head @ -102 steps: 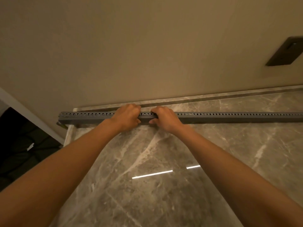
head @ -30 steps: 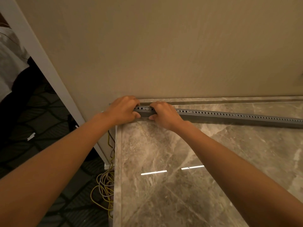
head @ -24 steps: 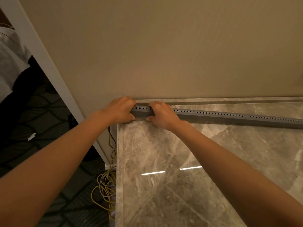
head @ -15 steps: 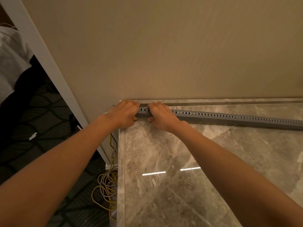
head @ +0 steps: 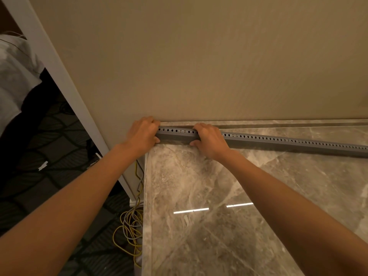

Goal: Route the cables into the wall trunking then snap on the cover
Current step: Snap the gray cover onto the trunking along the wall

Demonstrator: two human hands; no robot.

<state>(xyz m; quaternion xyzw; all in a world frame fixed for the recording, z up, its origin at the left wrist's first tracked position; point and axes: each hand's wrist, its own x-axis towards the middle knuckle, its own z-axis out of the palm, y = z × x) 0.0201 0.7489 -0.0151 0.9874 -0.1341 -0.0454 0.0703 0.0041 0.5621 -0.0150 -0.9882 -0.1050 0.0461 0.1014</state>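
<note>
Marble, grey-brown with pale veins, fills the lower right of the frame: the surface (head: 229,246), polished, with two thin bright reflections (head: 191,211) just below centre. Both bare forearms enter from the bottom corners and run up toward the middle. Off the surface's left edge, lower centre-left, a loose coil of cables (head: 127,234) (yellow and grey strands) lies on dark patterned carpet (head: 39,166). One yellow strand climbs that edge toward the left wrist, its upper end hidden behind the arm.

Mid-frame: left hand (head: 142,134) at the far left corner of the surface. Its fingers (head: 152,122) are curled over the left end of the trunking (head: 278,143) with the thumb on the near face, gripping it. Right hand (head: 211,140) sits just to the right, with a short bare stretch of trunking between the two. Its fingers are curled over the top and the thumb lies low on the near face, also gripping.

Trunking: long grey bar with a row of small holes along its top, lying on the surface. It runs from the left hand out past the right edge of the frame, its left end closest to the wall (head: 199,66). Contact with the wall: cannot tell.

Beyond: the beige wall spans the upper frame. A white post (head: 59,80) slants down the upper left, and pale cloth (head: 14,76) lies at the far left edge.
</note>
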